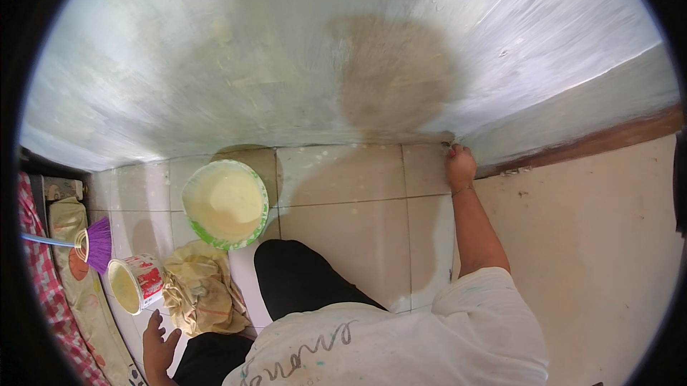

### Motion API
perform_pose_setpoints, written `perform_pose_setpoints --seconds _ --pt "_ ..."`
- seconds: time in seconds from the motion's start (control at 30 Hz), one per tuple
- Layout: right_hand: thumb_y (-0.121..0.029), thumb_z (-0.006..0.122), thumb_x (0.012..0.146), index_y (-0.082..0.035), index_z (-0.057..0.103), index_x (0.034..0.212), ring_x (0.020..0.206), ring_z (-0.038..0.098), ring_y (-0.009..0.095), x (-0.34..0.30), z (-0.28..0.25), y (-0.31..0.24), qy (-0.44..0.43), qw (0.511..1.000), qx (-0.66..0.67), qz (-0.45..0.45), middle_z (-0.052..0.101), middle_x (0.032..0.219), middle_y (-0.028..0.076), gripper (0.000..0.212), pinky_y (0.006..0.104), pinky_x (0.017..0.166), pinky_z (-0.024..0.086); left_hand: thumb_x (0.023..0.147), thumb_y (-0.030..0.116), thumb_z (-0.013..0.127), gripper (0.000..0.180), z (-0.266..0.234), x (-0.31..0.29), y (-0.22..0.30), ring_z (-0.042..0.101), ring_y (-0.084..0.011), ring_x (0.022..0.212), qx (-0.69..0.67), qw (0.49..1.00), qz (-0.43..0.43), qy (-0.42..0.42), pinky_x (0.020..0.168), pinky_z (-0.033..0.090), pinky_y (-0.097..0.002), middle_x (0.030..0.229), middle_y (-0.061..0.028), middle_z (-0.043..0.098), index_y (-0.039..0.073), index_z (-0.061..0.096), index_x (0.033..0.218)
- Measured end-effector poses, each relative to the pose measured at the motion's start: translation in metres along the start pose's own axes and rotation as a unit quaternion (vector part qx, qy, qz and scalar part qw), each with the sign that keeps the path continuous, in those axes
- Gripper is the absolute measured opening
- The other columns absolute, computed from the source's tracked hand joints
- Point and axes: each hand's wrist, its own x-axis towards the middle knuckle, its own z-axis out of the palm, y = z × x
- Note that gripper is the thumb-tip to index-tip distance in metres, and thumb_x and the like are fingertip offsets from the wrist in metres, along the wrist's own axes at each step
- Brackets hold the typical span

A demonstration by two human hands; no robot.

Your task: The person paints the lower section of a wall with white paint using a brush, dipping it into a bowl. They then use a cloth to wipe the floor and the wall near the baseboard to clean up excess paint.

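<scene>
Head view: the right hand (pixel 462 164) is at the foot of the wall (pixel 250 64), near the corner.
Right fingers: curled tight on a small dark thing (pixel 449 143), mostly hidden; its kind cannot be told.
Small dark thing: its tip pokes just past the fingertips, by the wall's base.
Wall: ahead of the fingers, pale blue-green, streaky and patchy.
Left hand (pixel 159 346): fingers loosely spread and bare, just beside a crumpled tan cloth (pixel 204 289).
Writing: dark script on the white shirt (pixel 422 343); red print on the tub.
Tub (pixel 149 278): white, just beyond the left fingers, cream-coloured inside.
Basin (pixel 227 239): green-and-white, farther ahead of the left fingers, holding pale cream liquid (pixel 230 203).
</scene>
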Motion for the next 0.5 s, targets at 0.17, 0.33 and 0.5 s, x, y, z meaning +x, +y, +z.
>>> perform_pose_setpoints --seconds 0.17,0.33,0.5 --pt "-0.017 0.063 0.083 -0.005 0.067 0.103 0.084 0.064 0.039 0.009 0.018 0.039 -0.026 0.991 0.112 0.064 0.066 0.092 0.021 0.024 0.0453 0.074 0.051 0.076 0.008 0.074 0.076 0.004 0.01 -0.009 0.055 -0.0431 0.116 0.03 0.999 0.026 0.0 0.095 0.048 -0.0444 0.134 -0.0307 0.047 -0.004 0.036 0.14" --pt "-0.02 0.066 0.082 -0.003 0.067 0.103 0.086 0.064 0.039 0.01 -0.01 0.023 0.157 0.977 0.104 0.101 0.067 0.09 0.022 0.027 0.0447 0.074 0.051 0.076 0.009 0.074 0.075 0.005 0.007 -0.002 0.055 -0.0421 0.116 0.023 0.998 0.054 0.011 0.095 0.049 -0.0445 0.134 -0.0305 0.048 -0.004 0.037 0.14" --pt "-0.023 0.066 0.082 -0.004 0.068 0.102 0.083 0.063 0.04 0.002 0.001 0.009 0.084 0.988 0.104 0.08 0.067 0.085 0.02 0.028 0.0451 0.074 0.05 0.075 0.009 0.075 0.076 0.008 0.013 -0.011 0.056 -0.0415 0.115 0.036 0.997 0.061 0.005 0.094 0.049 -0.0439 0.133 -0.03 0.049 -0.003 0.037 0.14"
